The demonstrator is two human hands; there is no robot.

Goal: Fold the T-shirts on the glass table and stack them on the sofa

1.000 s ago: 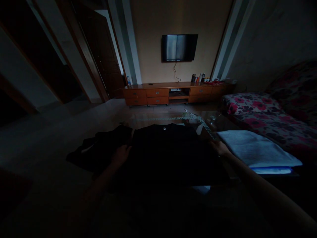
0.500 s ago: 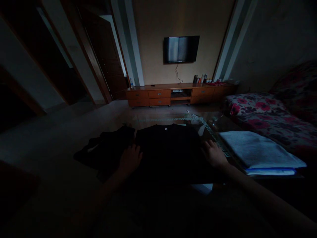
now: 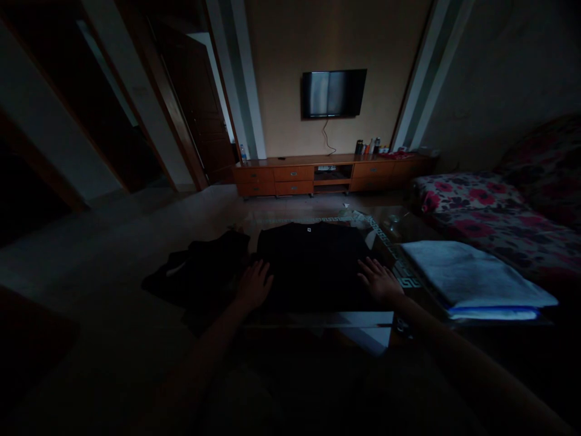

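Note:
A black shirt [image 3: 315, 266] with a small white neck label lies spread on the glass table [image 3: 290, 318], its collar away from me. My left hand [image 3: 256, 281] rests on its left side, fingers spread. On the right side of the shirt lies my right hand [image 3: 379, 280], palm down with the fingers apart. A heap of dark cloth [image 3: 200, 266] sits left of the shirt. To the right is a stack of folded light-blue cloth [image 3: 476, 275] with a bright blue edge near its bottom. Dim light hides the shirt's folds.
Beyond the table stands a long wooden TV cabinet [image 3: 293, 175] with bottles on top, below a wall-mounted television [image 3: 333, 94]. A sofa with a flowered cover [image 3: 481, 200] is at the right. A brown door [image 3: 200, 109] stands at the back left.
The shirt's near edge has moved away from me, baring the front strip of the glass table. My hands are a little closer together, with the fingers flatter and more spread.

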